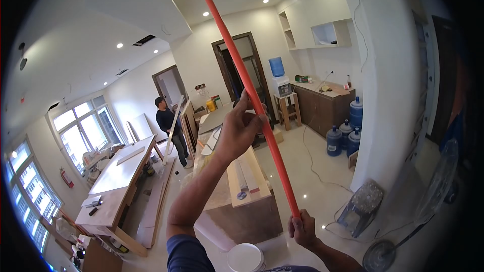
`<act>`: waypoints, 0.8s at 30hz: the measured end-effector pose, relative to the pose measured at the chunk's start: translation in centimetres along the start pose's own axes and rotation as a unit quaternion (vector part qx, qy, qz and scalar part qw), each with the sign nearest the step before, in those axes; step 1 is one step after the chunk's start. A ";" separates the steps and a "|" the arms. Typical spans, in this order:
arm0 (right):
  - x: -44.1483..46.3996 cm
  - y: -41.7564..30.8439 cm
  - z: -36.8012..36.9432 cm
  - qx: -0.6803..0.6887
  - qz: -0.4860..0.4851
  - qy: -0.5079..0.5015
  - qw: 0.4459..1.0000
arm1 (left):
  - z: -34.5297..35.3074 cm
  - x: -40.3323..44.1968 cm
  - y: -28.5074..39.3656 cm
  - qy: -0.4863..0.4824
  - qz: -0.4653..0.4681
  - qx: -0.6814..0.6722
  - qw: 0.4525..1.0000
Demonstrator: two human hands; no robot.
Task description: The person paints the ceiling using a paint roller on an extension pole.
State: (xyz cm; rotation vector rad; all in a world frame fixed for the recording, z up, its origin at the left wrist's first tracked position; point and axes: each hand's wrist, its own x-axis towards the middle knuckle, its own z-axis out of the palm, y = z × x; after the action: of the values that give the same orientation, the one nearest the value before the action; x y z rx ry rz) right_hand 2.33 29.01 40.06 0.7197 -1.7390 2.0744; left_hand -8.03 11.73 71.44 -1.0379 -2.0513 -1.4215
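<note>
A long orange-red pipe (237, 55) runs slantwise through the view, from the ceiling at the top down to my right hand. Near its lower end, my right hand (304, 229) is closed around it. Higher up, my left hand (239, 131) steadies the pipe between thumb and fingers, with the index finger stretched along it; part of the grip is hidden behind the hand. Below my left hand stands a workbench (237, 221) with boards (242, 174) and a small round disc (242, 196) on top. A white bucket lid (245, 258) is close to my body.
Another person (171, 126) stands at the back left, beside a long upright board (175, 121). A long table (121, 171) is at left. Blue water jugs (334, 141), a stool (362, 204), a fan (438, 186) and a floor cable (310, 156) lie to the right.
</note>
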 end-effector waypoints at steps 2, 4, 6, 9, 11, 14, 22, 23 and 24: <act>0.2 -0.1 0.0 -0.004 0.011 0.005 1.000 | -0.2 0.3 0.0 -0.001 -0.003 -0.010 1.000; 0.1 0.4 0.0 -0.002 0.022 0.012 1.000 | -0.2 0.2 -0.2 -0.008 -0.007 -0.002 1.000; 0.1 0.5 -0.1 0.010 0.026 0.010 1.000 | -0.2 0.2 -0.5 -0.011 -0.004 -0.003 1.000; 0.0 1.3 -0.2 0.022 0.012 0.004 1.000 | -0.2 0.0 -0.8 -0.010 0.001 -0.014 1.000; 0.1 1.8 -0.2 0.030 0.007 0.002 1.000 | -0.2 0.1 -0.6 -0.007 0.000 -0.013 1.000; 0.6 2.1 0.1 0.039 0.008 0.001 0.999 | -0.4 0.3 -0.8 -0.009 -0.004 -0.002 1.000; 5.4 -0.6 2.1 0.031 0.014 -0.002 0.999 | -3.9 4.9 -3.9 0.016 0.025 0.007 1.000; 6.4 -0.8 2.5 0.025 0.013 0.005 1.000 | -4.8 6.1 -4.7 0.012 0.025 0.003 1.000; 7.5 -0.8 2.8 0.018 0.011 0.011 1.000 | -5.4 7.1 -4.8 0.009 0.026 -0.001 1.000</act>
State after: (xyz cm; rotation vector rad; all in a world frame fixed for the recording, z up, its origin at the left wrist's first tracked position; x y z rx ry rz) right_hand -2.82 25.95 45.38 0.6897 -1.7098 2.1243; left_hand -16.59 8.20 75.64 -1.0683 -1.9958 -1.4028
